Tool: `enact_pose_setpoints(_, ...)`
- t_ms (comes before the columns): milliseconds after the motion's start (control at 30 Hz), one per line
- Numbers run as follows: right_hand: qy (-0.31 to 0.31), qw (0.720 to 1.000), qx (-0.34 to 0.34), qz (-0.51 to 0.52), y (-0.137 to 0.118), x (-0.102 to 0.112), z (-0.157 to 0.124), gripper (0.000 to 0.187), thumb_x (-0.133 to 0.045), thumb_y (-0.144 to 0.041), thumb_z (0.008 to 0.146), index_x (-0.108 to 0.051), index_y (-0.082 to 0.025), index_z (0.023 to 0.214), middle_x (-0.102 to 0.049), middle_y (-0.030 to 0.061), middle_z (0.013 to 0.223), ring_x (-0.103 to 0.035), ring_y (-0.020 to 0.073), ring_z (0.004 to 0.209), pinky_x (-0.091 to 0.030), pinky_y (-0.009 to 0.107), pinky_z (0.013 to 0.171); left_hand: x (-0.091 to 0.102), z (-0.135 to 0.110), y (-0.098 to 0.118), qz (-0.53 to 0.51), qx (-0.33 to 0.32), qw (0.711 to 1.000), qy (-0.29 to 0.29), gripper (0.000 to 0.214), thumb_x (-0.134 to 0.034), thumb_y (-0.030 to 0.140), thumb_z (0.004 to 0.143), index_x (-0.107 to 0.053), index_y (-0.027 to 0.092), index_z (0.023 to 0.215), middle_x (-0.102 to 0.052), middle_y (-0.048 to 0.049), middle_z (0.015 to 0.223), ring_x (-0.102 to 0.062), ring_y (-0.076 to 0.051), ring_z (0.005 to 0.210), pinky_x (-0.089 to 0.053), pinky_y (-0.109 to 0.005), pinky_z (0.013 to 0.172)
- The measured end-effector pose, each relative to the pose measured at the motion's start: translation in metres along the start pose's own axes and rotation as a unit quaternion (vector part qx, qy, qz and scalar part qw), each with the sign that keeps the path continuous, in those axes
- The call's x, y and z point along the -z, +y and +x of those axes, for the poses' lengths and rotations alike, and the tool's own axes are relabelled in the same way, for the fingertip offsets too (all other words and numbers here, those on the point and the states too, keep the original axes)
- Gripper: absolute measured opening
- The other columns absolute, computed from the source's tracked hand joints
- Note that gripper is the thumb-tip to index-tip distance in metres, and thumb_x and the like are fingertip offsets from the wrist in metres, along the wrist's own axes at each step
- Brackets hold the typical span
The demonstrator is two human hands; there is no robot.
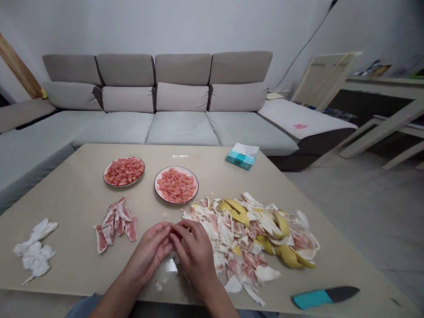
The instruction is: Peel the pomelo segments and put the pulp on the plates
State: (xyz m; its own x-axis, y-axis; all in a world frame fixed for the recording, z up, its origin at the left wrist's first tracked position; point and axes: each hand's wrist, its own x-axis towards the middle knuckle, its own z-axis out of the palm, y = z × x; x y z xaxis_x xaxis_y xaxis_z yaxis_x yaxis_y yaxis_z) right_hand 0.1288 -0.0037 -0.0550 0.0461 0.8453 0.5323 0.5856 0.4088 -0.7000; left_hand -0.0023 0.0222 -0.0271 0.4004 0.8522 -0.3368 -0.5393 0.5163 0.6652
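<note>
My left hand (150, 249) and my right hand (196, 248) meet above the near middle of the table, fingertips pinched together. Whatever lies between them is small and mostly hidden by the fingers. Left of my hands is a small pile of pink pomelo segments (117, 219) with whitish membrane on them. Close by my right hand spreads a large heap of pomelo peel and membrane (228, 234), with yellow rind, white pith and pinkish scraps. Beyond my hands, peeled pomelo flesh (177, 185) fills one dark-rimmed plate (160, 194); more pomelo flesh (125, 171) covers a second plate (109, 180) farther left.
A knife (323, 297) with a teal handle lies at the table's near right. Crumpled white tissues (36, 251) are at the left, and a blue tissue pack (243, 157) sits at the far right. Behind the table (79, 194) stands a long sofa (182, 126).
</note>
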Motion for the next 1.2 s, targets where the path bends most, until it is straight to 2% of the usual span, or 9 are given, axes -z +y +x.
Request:
enact_pose_setpoints(233,-0.028,0.994,0.048,-0.090,0.001,0.001,0.003,0.022,-0.053,-0.019,0.089,-0.069,-0.025,0.104,-0.066,0.0095,0.092,-0.055,0.0239,0.084,-0.044,0.038,0.071,0.003,0.002,-0.007,-0.017,0.014,1.000,0.008,0.006,-0.062,0.014,0.084,-0.066,0.010,0.088,-0.070,-0.0100,0.088,-0.067,-0.016,0.085,-0.054,-0.026,0.080)
enact_pose_setpoints(367,-0.018,0.998,0.029,-0.054,-0.001,0.000,0.010,0.019,-0.054,-0.018,0.088,-0.070,-0.025,0.096,-0.066,0.0086,0.091,-0.056,0.0231,0.084,-0.044,0.037,0.073,0.004,0.007,-0.005,-0.071,0.027,0.997,0.012,0.010,-0.055,0.013,0.088,-0.064,0.010,0.087,-0.071,-0.0108,0.088,-0.069,-0.017,0.084,-0.054,-0.032,0.084)
enact_pose_setpoints(533,0.046,0.994,-0.066,0.069,0.013,-0.001,0.061,0.015,-0.054,-0.021,0.086,-0.069,-0.023,0.090,-0.066,0.0059,0.087,-0.059,0.0200,0.080,-0.046,0.033,0.072,0.018,0.018,0.003,-0.132,0.043,0.988,0.064,0.021,-0.051,0.019,0.089,-0.060,0.004,0.101,-0.069,-0.0209,0.105,-0.068,-0.024,0.101,-0.050,-0.034,0.094)
enact_pose_setpoints(633,0.057,0.993,-0.072,0.071,0.023,-0.003,0.094,0.022,-0.054,-0.020,0.083,-0.068,-0.021,0.099,-0.066,0.0085,0.102,-0.060,0.0211,0.088,-0.047,0.034,0.076,0.026,0.023,0.009,-0.151,0.031,0.987,0.054,0.029,-0.052,0.022,0.088,-0.055,0.004,0.111,-0.066,-0.0235,0.114,-0.063,-0.028,0.110,-0.048,-0.038,0.098)
enact_pose_setpoints(700,0.066,0.992,-0.080,0.072,0.022,-0.004,0.100,0.025,-0.053,-0.021,0.084,-0.068,-0.020,0.104,-0.066,0.0100,0.108,-0.060,0.0218,0.090,-0.047,0.034,0.077,0.027,0.023,0.012,-0.164,0.016,0.986,0.036,0.032,-0.050,0.022,0.089,-0.053,0.006,0.116,-0.064,-0.0232,0.119,-0.059,-0.028,0.116,-0.045,-0.040,0.101)
enact_pose_setpoints(833,-0.005,0.982,-0.142,0.125,0.004,-0.005,0.067,0.021,-0.053,-0.029,0.087,-0.071,-0.020,0.092,-0.070,0.0051,0.085,-0.061,0.0197,0.075,-0.047,0.031,0.070,0.022,0.017,0.018,-0.180,-0.032,0.983,-0.011,0.035,-0.045,0.015,0.089,-0.050,0.008,0.123,-0.058,-0.0208,0.129,-0.051,-0.025,0.125,-0.036,-0.040,0.109)
enact_pose_setpoints(900,-0.050,0.961,-0.196,0.187,-0.007,-0.007,0.044,0.022,-0.055,-0.033,0.087,-0.072,-0.020,0.086,-0.069,0.0033,0.075,-0.061,0.0196,0.072,-0.046,0.029,0.067,0.019,0.013,0.018,-0.173,-0.041,0.983,-0.031,0.038,-0.044,0.010,0.088,-0.049,0.009,0.126,-0.057,-0.0187,0.132,-0.048,-0.023,0.128,-0.033,-0.038,0.110)
enact_pose_setpoints(1000,-0.062,0.932,-0.256,0.248,-0.019,-0.011,0.020,0.018,-0.059,-0.033,0.085,-0.071,-0.020,0.089,-0.067,0.0027,0.074,-0.058,0.0174,0.063,-0.044,0.027,0.059,0.014,0.008,0.017,-0.155,-0.048,0.986,-0.041,0.038,-0.044,0.008,0.088,-0.052,0.011,0.125,-0.054,-0.0163,0.136,-0.044,-0.023,0.131,-0.032,-0.036,0.110)
enact_pose_setpoints(1200,-0.090,0.876,-0.305,0.363,-0.029,-0.018,0.015,0.024,-0.066,-0.043,0.080,-0.071,-0.020,0.086,-0.063,0.0004,0.066,-0.051,0.0135,0.054,-0.039,0.024,0.051,0.000,-0.003,0.010,-0.070,-0.079,0.993,-0.043,0.037,-0.051,0.017,0.089,-0.056,0.019,0.126,-0.049,-0.0109,0.142,-0.033,-0.023,0.137,-0.030,-0.035,0.109)
